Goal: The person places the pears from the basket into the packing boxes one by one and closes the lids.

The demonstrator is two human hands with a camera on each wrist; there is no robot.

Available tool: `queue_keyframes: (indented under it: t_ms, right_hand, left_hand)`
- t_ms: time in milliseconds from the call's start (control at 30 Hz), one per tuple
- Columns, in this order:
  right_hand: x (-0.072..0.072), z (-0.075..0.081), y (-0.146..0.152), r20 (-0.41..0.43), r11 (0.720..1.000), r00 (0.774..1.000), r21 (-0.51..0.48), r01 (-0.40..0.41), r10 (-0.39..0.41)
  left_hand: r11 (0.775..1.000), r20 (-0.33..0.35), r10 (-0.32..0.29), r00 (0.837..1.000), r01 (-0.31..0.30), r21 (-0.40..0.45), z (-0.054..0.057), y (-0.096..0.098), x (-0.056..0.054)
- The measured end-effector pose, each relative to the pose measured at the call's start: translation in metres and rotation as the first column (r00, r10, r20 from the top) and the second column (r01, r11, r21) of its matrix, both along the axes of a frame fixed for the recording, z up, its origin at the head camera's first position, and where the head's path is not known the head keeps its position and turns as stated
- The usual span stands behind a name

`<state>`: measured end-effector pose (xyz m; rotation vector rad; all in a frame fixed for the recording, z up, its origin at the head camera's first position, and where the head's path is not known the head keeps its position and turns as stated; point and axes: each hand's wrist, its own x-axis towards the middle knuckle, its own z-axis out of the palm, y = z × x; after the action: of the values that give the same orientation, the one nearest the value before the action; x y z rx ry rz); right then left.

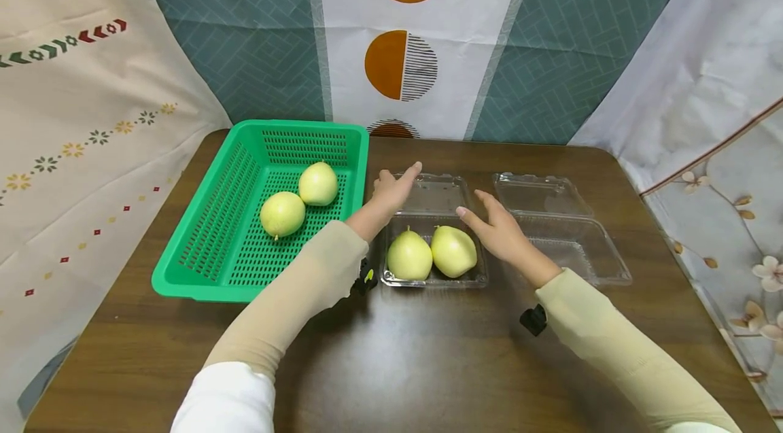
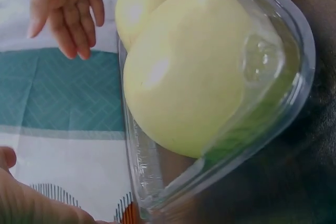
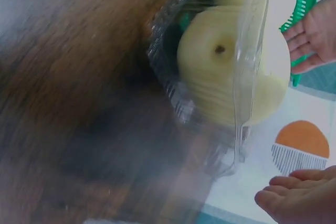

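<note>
Two pale yellow-green pears point(image 1: 410, 256) sit side by side in a clear plastic clamshell box point(image 1: 434, 283) at the middle of the table. Its lid point(image 1: 428, 196) lies folded back behind it. My left hand point(image 1: 390, 192) is over the box's left rear side, fingers extended and holding nothing. On the right side hovers my right hand point(image 1: 498, 229), its thumb and fingers spread, beside the right-hand pear point(image 1: 454, 253) without gripping it. Both wrist views show the pears close up, one large pear point(image 2: 184, 72) near the box wall, and the hands apart from them.
A green plastic basket point(image 1: 165, 276) stands at the left with two more pears point(image 1: 283, 214) in it. To the right is a second clear clamshell box point(image 1: 571, 249), its lid point(image 1: 541, 194) folded back. Patterned cloth point(image 1: 263, 32) hangs behind the brown table point(image 1: 428, 365).
</note>
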<state>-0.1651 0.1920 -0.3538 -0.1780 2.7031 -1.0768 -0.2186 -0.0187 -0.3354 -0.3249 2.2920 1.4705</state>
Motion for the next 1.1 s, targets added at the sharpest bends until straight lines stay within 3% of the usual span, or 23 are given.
queue_keyframes:
  t_ms: [133,333,533,700,867,1100]
  right_hand:
    - [-0.006,-0.002,-0.001,0.030,0.996,0.999,-0.079,0.042,-0.040]
    - [-0.013,-0.006,0.000,0.093,0.982,0.992,-0.165,0.095,-0.080]
    - [-0.020,-0.008,0.000,0.182,0.965,0.973,-0.193,0.177,-0.142]
    - [-0.026,-0.010,0.001,0.270,0.941,0.945,-0.231,0.249,-0.184]
    - [-0.031,-0.013,0.005,0.334,0.908,0.925,-0.306,0.286,-0.178]
    - [-0.036,-0.014,0.008,0.361,0.898,0.918,-0.332,0.290,-0.164]
  left_hand:
    - [0.997,0.057,0.045,0.997,-0.048,0.060,-0.003,-0.003,-0.004]
    - [0.986,0.127,0.047,0.991,-0.066,0.155,-0.006,-0.007,-0.008]
    - [0.982,0.146,0.086,0.986,-0.108,0.155,-0.010,-0.007,-0.012]
    - [0.985,0.145,0.082,0.986,-0.103,0.141,-0.009,-0.008,-0.013]
    - [0.984,0.154,0.073,0.985,-0.096,0.148,-0.008,-0.008,-0.015]
    - [0.984,0.170,0.057,0.984,-0.085,0.160,-0.010,-0.010,-0.019]
